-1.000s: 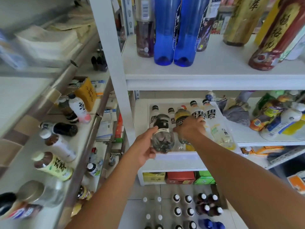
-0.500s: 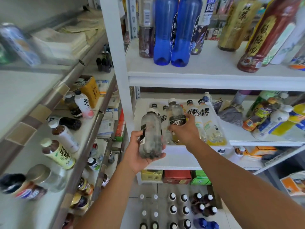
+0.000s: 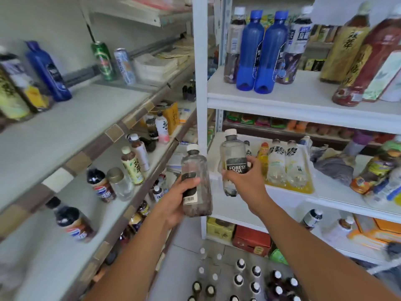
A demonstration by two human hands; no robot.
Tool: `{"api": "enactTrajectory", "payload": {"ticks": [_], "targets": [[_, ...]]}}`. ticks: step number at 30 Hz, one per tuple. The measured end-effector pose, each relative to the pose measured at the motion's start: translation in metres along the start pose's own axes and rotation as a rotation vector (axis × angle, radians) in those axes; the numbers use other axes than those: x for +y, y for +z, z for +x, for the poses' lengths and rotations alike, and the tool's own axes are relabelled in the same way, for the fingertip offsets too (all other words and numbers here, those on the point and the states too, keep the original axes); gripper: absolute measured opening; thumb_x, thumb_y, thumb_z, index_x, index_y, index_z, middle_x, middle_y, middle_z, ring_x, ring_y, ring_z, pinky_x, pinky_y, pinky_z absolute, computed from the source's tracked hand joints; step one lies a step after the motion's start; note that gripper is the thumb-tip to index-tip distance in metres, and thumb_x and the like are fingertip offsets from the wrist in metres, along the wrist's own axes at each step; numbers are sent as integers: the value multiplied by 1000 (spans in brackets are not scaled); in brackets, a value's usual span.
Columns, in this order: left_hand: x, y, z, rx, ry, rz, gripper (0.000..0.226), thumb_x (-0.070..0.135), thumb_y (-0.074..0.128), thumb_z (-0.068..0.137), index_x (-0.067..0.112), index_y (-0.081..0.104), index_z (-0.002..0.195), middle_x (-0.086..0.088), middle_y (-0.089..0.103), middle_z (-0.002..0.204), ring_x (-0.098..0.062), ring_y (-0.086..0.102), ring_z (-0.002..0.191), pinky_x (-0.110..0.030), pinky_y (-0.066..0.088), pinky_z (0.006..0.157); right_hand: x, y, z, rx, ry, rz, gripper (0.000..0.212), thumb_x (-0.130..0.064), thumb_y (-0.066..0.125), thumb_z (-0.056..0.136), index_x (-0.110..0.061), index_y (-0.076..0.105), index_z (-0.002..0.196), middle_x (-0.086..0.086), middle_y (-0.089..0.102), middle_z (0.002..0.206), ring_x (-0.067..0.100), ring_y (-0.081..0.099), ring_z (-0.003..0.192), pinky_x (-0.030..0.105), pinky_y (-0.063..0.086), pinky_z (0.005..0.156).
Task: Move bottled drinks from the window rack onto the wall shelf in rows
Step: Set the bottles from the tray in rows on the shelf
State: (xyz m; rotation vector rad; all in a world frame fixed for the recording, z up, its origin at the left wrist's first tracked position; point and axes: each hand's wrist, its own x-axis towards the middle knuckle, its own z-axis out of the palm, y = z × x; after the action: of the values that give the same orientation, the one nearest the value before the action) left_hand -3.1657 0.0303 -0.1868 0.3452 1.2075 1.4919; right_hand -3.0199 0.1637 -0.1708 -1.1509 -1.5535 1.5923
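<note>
My left hand grips a clear soda bottle with a white cap and black label, upright in the aisle between the two shelf units. My right hand grips a second clear bottle labelled FOREST SODA, held just in front of the white rack's middle level. More pale bottles lie in a white tray on that level. The long wall shelf runs along the left with scattered bottles on its levels.
Blue bottles and large tea bottles stand on the rack's upper level. Cans and a blue bottle sit on the wall shelf. Several capped bottles stand on the floor below. Boxes fill the rack's bottom.
Both hands lifted their bottles out of the tray and drew them back, turning them upright. My view swung left and up, showing more of the wall shelf.
</note>
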Motion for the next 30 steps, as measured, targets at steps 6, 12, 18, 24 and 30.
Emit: {"api": "enactTrajectory", "payload": {"ticks": [6, 12, 18, 24, 30], "targets": [[10, -27, -72, 215, 156, -50, 84, 27, 86, 62, 6, 52, 136, -21, 66, 125, -38, 64, 111, -58, 55, 89, -25, 45, -36, -206, -33, 10, 72, -16, 80, 80, -29, 33, 132, -2, 61, 105, 13, 64, 83, 26, 52, 60], [46, -55, -161, 317, 282, -152, 48, 37, 46, 91, 3, 61, 122, -17, 71, 98, -31, 70, 84, -38, 60, 65, -61, 117, -76, -393, -138, 26, 69, -20, 81, 81, -33, 34, 130, -11, 56, 104, 6, 62, 83, 22, 48, 59], [68, -104, -243, 585, 586, -40, 89, 24, 85, 71, 24, 36, 145, -3, 73, 116, -23, 71, 105, -43, 56, 86, -90, 212, -135, -612, -282, 68, 77, -21, 79, 84, -29, 35, 146, -19, 56, 114, -1, 59, 92, 18, 44, 72], [84, -155, -339, 984, 808, 132, 72, 15, 87, 66, 23, 52, 129, -4, 70, 118, -16, 72, 99, -29, 58, 77, -96, 312, -203, -812, -343, 79, 65, -12, 80, 79, -29, 48, 133, -12, 70, 102, -10, 66, 73, 8, 47, 55], [84, -205, -439, 1315, 891, 265, 78, 18, 89, 68, 39, 45, 129, 6, 61, 121, -7, 67, 98, -21, 52, 74, -95, 389, -278, -996, -372, 105, 65, -11, 82, 77, -28, 51, 131, -8, 72, 104, 4, 71, 86, 15, 53, 62]]}}
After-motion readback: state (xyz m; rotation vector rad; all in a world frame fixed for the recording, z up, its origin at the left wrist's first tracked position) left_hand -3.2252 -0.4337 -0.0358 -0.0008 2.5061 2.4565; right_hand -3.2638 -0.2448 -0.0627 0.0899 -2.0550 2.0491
